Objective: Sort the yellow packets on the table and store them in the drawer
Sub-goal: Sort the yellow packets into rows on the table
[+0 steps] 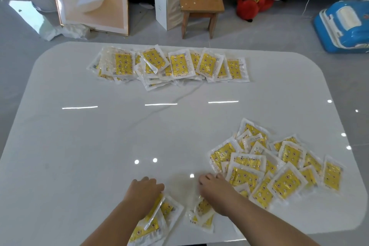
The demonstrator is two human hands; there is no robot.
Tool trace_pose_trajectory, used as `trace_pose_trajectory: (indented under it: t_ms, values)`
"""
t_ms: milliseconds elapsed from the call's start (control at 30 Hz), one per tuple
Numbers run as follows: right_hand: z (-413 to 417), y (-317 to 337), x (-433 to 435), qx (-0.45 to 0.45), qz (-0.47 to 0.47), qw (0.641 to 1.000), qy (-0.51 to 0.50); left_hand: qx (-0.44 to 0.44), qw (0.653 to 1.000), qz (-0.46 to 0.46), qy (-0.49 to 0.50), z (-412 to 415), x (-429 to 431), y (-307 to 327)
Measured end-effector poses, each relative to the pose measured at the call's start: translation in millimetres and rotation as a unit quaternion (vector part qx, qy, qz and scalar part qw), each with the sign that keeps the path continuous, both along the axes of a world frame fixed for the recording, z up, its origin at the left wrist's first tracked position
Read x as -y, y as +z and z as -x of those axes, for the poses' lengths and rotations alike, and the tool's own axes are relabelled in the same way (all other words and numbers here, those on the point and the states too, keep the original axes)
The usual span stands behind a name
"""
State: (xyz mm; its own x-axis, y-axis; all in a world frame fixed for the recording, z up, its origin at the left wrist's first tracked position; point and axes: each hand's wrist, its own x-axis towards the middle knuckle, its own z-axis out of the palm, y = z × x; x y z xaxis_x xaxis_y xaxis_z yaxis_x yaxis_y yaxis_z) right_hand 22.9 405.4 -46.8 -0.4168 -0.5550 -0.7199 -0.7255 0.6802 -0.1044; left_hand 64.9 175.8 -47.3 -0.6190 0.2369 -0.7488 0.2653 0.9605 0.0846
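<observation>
Yellow packets in clear wrappers lie in groups on the white table (99,146). A long overlapping row of packets (169,66) runs along the far side. A loose pile of packets (279,168) is spread at the near right. My left hand (144,192) grips a small stack of packets (153,223) near the front edge, fingers curled over its top. My right hand (216,189) holds another small bunch of packets (202,213) beside it, just left of the near-right pile. No drawer is in view.
Beyond the table's far edge stand a wooden stool (200,14), a white box (169,4), a framed panel (93,0), a red toy (251,7) and a blue toy car (343,26) on the grey floor.
</observation>
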Motion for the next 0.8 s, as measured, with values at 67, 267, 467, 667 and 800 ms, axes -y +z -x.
trace_pose_trajectory:
  t_ms: [67,267,467,667,800]
  values:
    - [-4,-7,-4,-0.025,0.028,0.999,0.011,-0.025,1.000,0.007,-0.008,-5,1,-8]
    - [-10,-6,-10,-0.049,0.069,0.996,-0.021,-0.121,0.973,0.023,0.193,-26,4,-21]
    - [-13,-10,-8,-0.047,0.039,0.997,-0.051,-0.062,0.940,0.049,0.333,-34,-3,-21]
    - [-9,-9,-8,-0.011,0.020,0.995,-0.094,-0.053,0.869,-0.043,0.490,-34,-7,-32]
    - [-4,-11,-9,0.025,0.030,0.977,-0.209,-0.050,0.868,-0.071,0.490,-28,7,-35]
